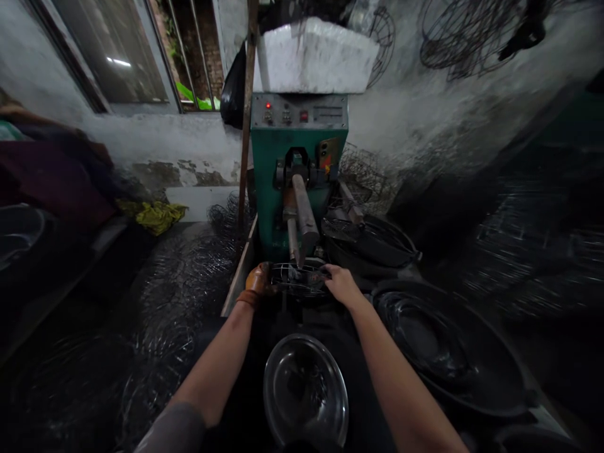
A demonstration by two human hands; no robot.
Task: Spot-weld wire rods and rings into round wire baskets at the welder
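Between my two hands is a round wire frame [302, 288], held under the arms of a green machine. My left hand [259, 280], in an orange-brown glove, is closed on its left rim. My bare right hand [338, 282] pinches the right side. The machine's lower arm [292, 242] ends at the frame's middle; whether it touches the wire I cannot tell. Above it the thicker upper arm [306, 214] slants toward me. Below my hands sits a shiny metal bowl [306, 390] with some small dark pieces inside.
The green machine [267, 207] stands against the wall, its red light lit. Wire frames [174, 283] lie heaped at left. A large dark basin [495, 358] holding wire rings and another basin [406, 236] are at right. A wooden post [248, 126] rises left of the machine.
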